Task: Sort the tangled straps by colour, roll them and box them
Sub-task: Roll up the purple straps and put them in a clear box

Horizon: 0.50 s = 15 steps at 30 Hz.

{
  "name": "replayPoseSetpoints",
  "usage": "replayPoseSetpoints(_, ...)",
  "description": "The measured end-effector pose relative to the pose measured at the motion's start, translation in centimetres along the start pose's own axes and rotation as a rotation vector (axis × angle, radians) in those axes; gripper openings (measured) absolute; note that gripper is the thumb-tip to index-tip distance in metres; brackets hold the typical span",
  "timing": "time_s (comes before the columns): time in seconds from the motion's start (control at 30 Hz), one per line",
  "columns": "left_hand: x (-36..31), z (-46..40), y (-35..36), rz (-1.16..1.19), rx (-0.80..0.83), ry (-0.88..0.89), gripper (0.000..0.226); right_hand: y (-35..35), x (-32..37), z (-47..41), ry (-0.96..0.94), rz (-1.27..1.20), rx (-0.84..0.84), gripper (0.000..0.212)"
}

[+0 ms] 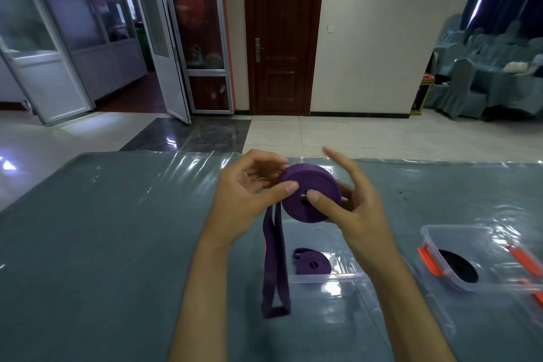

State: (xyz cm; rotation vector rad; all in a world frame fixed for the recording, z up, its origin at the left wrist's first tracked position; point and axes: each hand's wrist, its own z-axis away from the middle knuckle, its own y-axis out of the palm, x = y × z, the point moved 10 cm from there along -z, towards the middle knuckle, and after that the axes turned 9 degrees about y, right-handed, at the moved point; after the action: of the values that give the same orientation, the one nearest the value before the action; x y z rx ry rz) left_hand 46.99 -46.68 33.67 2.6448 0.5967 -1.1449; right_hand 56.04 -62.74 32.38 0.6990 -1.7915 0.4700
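Observation:
A thick roll of purple strap (pixel 308 194) is held above the table between both hands. My left hand (pixel 249 197) pinches its left rim with thumb and fingers. My right hand (pixel 349 200) grips the roll, thumb pressed beside the centre hole and fingers behind it. The strap's loose looped tail (pixel 274 270) hangs down to the table. Below it, a clear plastic box (pixel 326 276) holds a smaller rolled purple strap (pixel 313 264). To the right, a second clear box with orange clips (pixel 435 253) holds a rolled black strap (pixel 459 266).
The table (pixel 117 244) wears a grey-blue cloth under clear plastic sheeting. A clear lid with orange clips (pixel 526 264) lies at the right edge. Beyond the table's far edge are tiled floor, a brown door (pixel 283 35) and covered chairs (pixel 476 79).

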Motion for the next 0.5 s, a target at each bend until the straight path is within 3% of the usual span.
replayPoseSetpoints(0.1,0.9,0.5,0.1,0.062,0.008,-0.067,0.026,-0.5,0.8,0.3,-0.043,0.055,-0.016,0.046)
replayPoseSetpoints(0.23,1.8,1.0,1.2,0.061,0.109,-0.121,0.032,-1.2,-0.8,0.4,0.016,-0.021,-0.145,0.044)
replayPoseSetpoints(0.37,0.5,0.4,-0.8,-0.056,-0.022,-0.013,0.034,0.1,-1.7,0.1,0.068,-0.041,-0.033,0.049)
replayPoseSetpoints(0.5,0.8,0.3,-1.0,-0.039,-0.017,-0.015,0.023,-0.1,0.1,-0.1,-0.073,0.140,-0.009,0.049)
